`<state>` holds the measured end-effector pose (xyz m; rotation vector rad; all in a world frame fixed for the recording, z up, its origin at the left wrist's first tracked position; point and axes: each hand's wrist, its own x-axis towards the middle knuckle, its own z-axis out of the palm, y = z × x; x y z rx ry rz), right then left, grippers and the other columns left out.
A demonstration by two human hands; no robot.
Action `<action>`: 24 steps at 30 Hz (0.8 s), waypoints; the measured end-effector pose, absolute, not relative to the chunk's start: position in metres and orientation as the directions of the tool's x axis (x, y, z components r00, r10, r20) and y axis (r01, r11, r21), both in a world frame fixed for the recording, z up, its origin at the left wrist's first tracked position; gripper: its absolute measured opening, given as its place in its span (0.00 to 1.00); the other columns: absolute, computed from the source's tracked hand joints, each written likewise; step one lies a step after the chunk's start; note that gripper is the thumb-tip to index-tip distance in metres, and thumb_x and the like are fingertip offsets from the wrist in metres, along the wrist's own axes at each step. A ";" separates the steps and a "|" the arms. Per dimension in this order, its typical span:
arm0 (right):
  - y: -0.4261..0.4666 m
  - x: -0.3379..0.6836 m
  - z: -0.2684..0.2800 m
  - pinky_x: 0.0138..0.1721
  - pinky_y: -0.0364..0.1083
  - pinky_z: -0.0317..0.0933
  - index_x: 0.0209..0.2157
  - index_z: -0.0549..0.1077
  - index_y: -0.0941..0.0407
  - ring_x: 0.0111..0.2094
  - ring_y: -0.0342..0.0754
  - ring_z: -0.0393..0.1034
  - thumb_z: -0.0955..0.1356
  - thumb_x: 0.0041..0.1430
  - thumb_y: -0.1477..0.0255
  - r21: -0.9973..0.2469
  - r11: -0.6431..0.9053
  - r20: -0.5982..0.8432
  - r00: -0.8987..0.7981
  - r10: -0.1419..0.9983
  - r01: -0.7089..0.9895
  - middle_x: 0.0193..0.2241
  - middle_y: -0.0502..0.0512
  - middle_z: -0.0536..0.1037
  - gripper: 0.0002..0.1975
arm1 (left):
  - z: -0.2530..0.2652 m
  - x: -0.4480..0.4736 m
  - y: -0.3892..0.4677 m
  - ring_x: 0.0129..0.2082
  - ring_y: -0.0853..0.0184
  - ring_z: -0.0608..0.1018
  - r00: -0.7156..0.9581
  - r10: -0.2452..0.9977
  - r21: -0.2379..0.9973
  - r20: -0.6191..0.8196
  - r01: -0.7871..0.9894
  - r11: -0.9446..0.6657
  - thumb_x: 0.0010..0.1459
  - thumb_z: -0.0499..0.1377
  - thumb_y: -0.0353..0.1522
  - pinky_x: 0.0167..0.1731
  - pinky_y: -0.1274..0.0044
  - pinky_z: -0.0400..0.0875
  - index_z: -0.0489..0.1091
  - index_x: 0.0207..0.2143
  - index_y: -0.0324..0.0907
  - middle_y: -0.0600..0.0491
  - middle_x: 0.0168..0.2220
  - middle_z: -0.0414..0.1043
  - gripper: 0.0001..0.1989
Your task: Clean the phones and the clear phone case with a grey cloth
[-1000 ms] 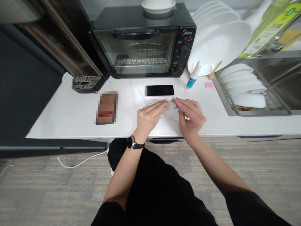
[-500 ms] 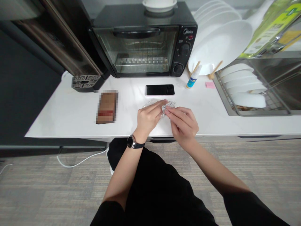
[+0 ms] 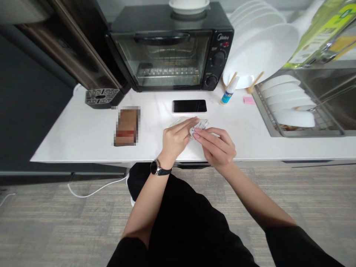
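Over the counter, near its front edge, my left hand (image 3: pixel 176 136) is closed on a flat, clear plastic piece (image 3: pixel 179 121), whose edge shows past the fingers. Most of that piece is hidden by the hand. My right hand (image 3: pixel 218 146) pinches a crumpled whitish piece (image 3: pixel 198 129), thin like tissue or film, against the clear plastic. Whether the two pieces are joined, I cannot tell. Just behind my hands lies a phone (image 3: pixel 189 106) with a dark screen.
A toaster oven (image 3: pixel 172 22) stands at the back. To the left are a pixelated brown object (image 3: pixel 127 126) and a drip tray (image 3: pixel 101 97). A spray bottle (image 3: pixel 228 92), a pink pad (image 3: pixel 248 100), plates (image 3: pixel 258 55) and a sink rack (image 3: pixel 308 132) are to the right.
My right fingers have shifted slightly over the crumpled piece, and more of its whitish folds show between my hands. The left hand has barely moved.
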<state>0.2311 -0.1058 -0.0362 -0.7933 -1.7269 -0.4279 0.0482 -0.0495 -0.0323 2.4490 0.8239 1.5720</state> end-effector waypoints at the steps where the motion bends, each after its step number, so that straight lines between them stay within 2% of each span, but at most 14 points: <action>1: -0.104 0.232 -0.034 0.44 0.53 0.86 0.69 0.80 0.43 0.47 0.54 0.87 0.72 0.76 0.77 -0.104 0.702 0.954 -0.128 0.270 0.704 0.52 0.52 0.91 0.26 | -0.032 0.049 -0.049 0.57 0.60 0.91 0.309 0.491 0.371 0.815 0.373 -0.850 0.78 0.61 0.27 0.59 0.72 0.89 0.85 0.60 0.45 0.49 0.59 0.88 0.16; 4: -0.100 0.233 -0.032 0.44 0.53 0.85 0.71 0.78 0.42 0.47 0.53 0.86 0.71 0.77 0.78 -0.105 0.706 0.964 -0.103 0.246 0.701 0.52 0.52 0.91 0.28 | -0.031 0.049 -0.049 0.56 0.60 0.91 0.318 0.489 0.366 0.812 0.374 -0.852 0.78 0.61 0.28 0.58 0.71 0.89 0.86 0.58 0.46 0.50 0.59 0.89 0.16; 8: -0.098 0.236 -0.035 0.47 0.54 0.84 0.72 0.77 0.40 0.48 0.54 0.85 0.74 0.76 0.75 -0.152 0.712 0.958 -0.074 0.276 0.685 0.53 0.52 0.91 0.29 | -0.028 0.050 -0.050 0.56 0.61 0.91 0.327 0.505 0.362 0.799 0.409 -0.838 0.79 0.60 0.30 0.58 0.72 0.89 0.87 0.56 0.47 0.50 0.57 0.89 0.15; 14: -0.094 0.241 -0.033 0.43 0.56 0.83 0.64 0.83 0.42 0.46 0.55 0.85 0.69 0.77 0.77 -0.149 0.612 0.954 -0.049 0.294 0.776 0.50 0.54 0.92 0.22 | -0.025 0.052 -0.052 0.55 0.62 0.92 0.311 0.498 0.362 0.809 0.404 -0.840 0.80 0.61 0.32 0.58 0.75 0.89 0.87 0.56 0.45 0.50 0.56 0.90 0.14; 19: -0.094 0.237 -0.023 0.42 0.56 0.82 0.66 0.82 0.43 0.45 0.55 0.85 0.69 0.75 0.81 -0.161 0.681 0.968 -0.023 0.252 0.714 0.49 0.54 0.92 0.26 | -0.024 0.052 -0.052 0.54 0.62 0.92 0.316 0.505 0.364 0.803 0.410 -0.836 0.81 0.60 0.33 0.57 0.75 0.89 0.87 0.55 0.44 0.50 0.55 0.90 0.14; 24: -0.100 0.231 -0.022 0.46 0.56 0.82 0.62 0.85 0.45 0.46 0.54 0.87 0.69 0.75 0.82 -0.294 0.682 0.941 0.078 0.329 0.670 0.50 0.55 0.92 0.24 | -0.026 0.052 -0.049 0.54 0.61 0.92 0.305 0.498 0.376 0.812 0.380 -0.845 0.79 0.63 0.33 0.58 0.74 0.88 0.87 0.55 0.45 0.49 0.55 0.90 0.12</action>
